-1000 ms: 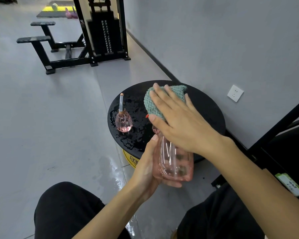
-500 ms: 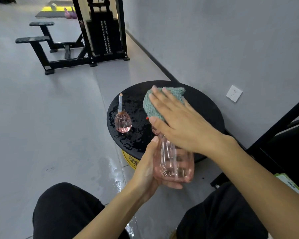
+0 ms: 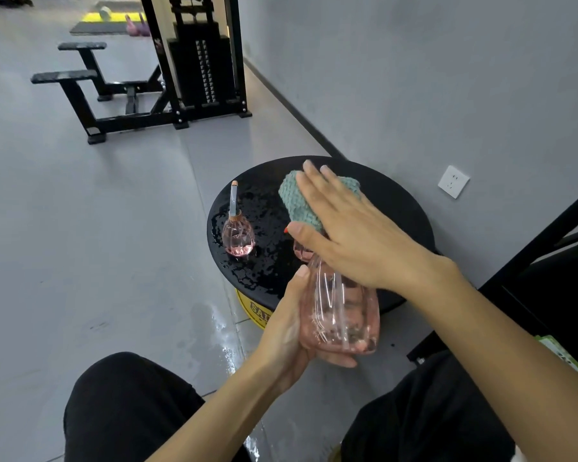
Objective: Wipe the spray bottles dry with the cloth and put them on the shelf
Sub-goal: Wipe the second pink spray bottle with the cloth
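Observation:
My left hand (image 3: 289, 331) grips the base of a clear pink spray bottle (image 3: 341, 315), tilted with its top pointing away from me over the round black table (image 3: 397, 208). My right hand (image 3: 354, 228) lies flat with straight fingers on a teal knitted cloth (image 3: 299, 201), pressing it onto the bottle's top, which is hidden under it. A small round pink bottle (image 3: 237, 236) with a long capped nozzle stands upright on the wet left part of the table.
Water beads on the tabletop and a wet patch (image 3: 221, 331) shines on the grey floor. A black shelf frame (image 3: 528, 248) rises at the right by the wall. A black gym machine (image 3: 194, 61) with benches stands far back. My knees are at the bottom.
My right hand and the cloth shifted slightly along the bottle's top. The left hand keeps its grip on the base.

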The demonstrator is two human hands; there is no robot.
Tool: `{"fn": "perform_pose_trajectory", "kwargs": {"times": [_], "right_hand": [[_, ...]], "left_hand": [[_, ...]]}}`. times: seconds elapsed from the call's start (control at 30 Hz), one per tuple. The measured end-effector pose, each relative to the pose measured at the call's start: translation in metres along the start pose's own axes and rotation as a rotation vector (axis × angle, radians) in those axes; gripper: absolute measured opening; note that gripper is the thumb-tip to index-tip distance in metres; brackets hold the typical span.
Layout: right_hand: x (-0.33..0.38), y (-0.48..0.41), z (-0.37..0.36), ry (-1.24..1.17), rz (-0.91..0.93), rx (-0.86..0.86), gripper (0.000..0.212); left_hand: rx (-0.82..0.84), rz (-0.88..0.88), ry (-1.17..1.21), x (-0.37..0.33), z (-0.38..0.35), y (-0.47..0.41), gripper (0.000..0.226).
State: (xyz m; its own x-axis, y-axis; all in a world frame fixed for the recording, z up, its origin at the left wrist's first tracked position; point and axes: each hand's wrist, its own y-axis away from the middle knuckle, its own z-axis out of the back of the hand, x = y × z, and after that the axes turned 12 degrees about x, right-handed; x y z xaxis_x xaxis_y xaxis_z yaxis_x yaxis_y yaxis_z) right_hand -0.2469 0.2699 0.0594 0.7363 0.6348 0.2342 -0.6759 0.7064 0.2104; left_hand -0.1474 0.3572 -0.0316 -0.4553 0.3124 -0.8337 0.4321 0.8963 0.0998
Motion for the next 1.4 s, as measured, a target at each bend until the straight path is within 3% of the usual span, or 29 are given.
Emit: {"fn": "perform_pose_trajectory", "kwargs": {"times": [0.13, 0.27, 0.4, 0.53, 0.6, 0.73, 1.4], "right_hand": [[0.006, 0.005, -0.002, 0.013, 0.021, 0.008, 0.082], [0.014, 0.017, -0.015, 0.058, 0.11, 0.028, 0.074], [0.01, 0.01, -0.012, 0.041, 0.07, 0.026, 0.069], [0.009, 0.006, -0.008, 0.025, 0.015, 0.015, 0.078], [0.013, 0.012, -0.012, 0.053, 0.041, 0.038, 0.078], [0.017, 0.022, -0.019, 0.051, 0.108, 0.074, 0.073], [-0.001, 0.021, -0.005, -0.012, -0.075, -0.014, 0.09]], "left_hand": [[-0.031, -0.039, 0.024, -0.003, -0.001, 0.001, 0.055], [-0.067, -0.082, -0.02, -0.01, -0.002, 0.003, 0.041], [-0.076, -0.072, -0.005, -0.005, -0.004, 0.003, 0.037], [-0.047, -0.063, -0.004, -0.003, -0.008, 0.001, 0.039], [-0.078, -0.088, 0.003, -0.002, -0.005, 0.0, 0.047], [-0.08, -0.06, -0.031, -0.003, -0.003, 0.001, 0.042], [0.011, -0.021, 0.084, 0.001, 0.004, -0.001, 0.057]]}}
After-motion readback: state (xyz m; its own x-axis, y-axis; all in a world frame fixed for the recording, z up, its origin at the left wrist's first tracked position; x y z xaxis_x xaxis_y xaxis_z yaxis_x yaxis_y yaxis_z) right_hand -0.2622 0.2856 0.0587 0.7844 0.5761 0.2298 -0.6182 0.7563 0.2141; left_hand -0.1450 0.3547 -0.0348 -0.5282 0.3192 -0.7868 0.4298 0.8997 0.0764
